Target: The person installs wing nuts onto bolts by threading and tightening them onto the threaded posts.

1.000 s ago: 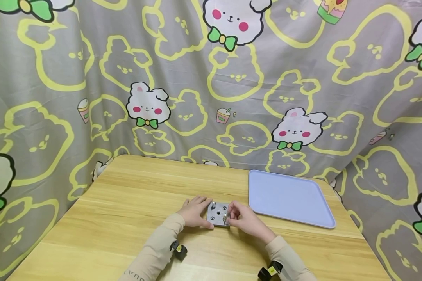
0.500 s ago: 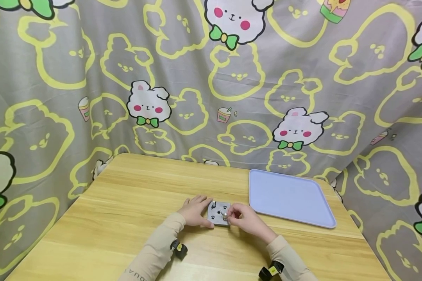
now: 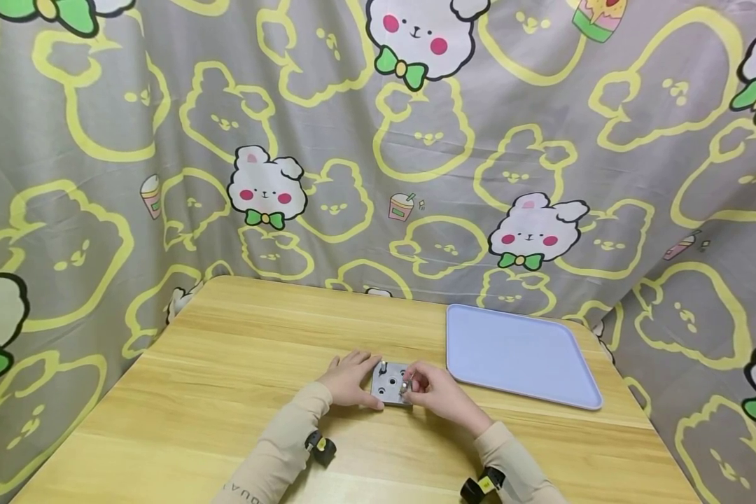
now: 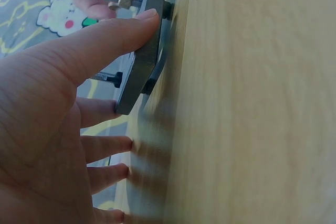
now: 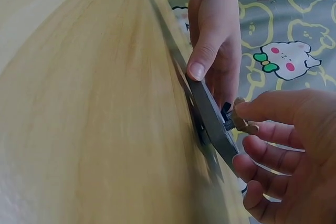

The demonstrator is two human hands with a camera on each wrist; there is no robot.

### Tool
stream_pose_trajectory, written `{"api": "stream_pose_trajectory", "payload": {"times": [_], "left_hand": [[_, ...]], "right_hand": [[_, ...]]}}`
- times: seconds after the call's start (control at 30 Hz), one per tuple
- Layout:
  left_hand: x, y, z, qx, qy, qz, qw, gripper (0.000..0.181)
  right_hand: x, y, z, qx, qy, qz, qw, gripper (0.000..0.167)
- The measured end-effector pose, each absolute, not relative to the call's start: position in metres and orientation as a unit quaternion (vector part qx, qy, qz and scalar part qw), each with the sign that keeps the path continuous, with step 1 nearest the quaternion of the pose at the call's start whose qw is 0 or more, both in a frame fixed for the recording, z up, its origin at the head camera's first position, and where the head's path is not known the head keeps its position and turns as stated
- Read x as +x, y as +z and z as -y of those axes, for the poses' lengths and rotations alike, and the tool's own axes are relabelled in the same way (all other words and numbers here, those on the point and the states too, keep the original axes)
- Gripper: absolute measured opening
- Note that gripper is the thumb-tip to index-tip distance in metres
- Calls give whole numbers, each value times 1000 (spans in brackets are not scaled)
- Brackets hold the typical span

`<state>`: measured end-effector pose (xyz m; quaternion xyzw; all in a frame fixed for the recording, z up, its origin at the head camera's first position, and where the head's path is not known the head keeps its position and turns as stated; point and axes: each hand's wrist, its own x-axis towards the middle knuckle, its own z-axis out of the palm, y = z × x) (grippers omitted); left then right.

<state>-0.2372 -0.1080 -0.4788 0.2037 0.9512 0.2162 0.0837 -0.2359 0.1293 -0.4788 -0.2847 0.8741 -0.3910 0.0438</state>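
Observation:
A square grey metal plate (image 3: 389,393) with several holes stands slightly off the tabletop on bolt heads under it. My left hand (image 3: 351,381) holds its left side between thumb and index finger; the other fingers are spread, tips to the table. Two bolts stick up from the plate. The far-left bolt (image 4: 109,78) bears no nut that I can see. On the near-right bolt sits a brass-coloured wing nut (image 5: 240,116), partway along the thread. My right hand (image 3: 441,393) pinches this wing nut, its other fingers loosely curled by the plate's right edge.
A pale blue tray (image 3: 519,350) lies at the table's back right, beyond my right hand. The wooden table (image 3: 246,336) ends at a patterned grey curtain (image 3: 346,231) behind and on both sides. Dark camera straps sit on both wrists.
My right fingers have shifted around the wing nut, its wings now standing at a different angle. My left hand and the plate stay in place.

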Motion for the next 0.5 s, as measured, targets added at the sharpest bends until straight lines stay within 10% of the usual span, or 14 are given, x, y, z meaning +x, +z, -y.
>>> {"api": "stream_pose_trajectory", "payload": {"times": [0.5], "left_hand": [[-238,-481,108,200,217,-951,90,99]], "right_hand": [[-233,-477,-133,-297,-392,-869,49,12]]}}
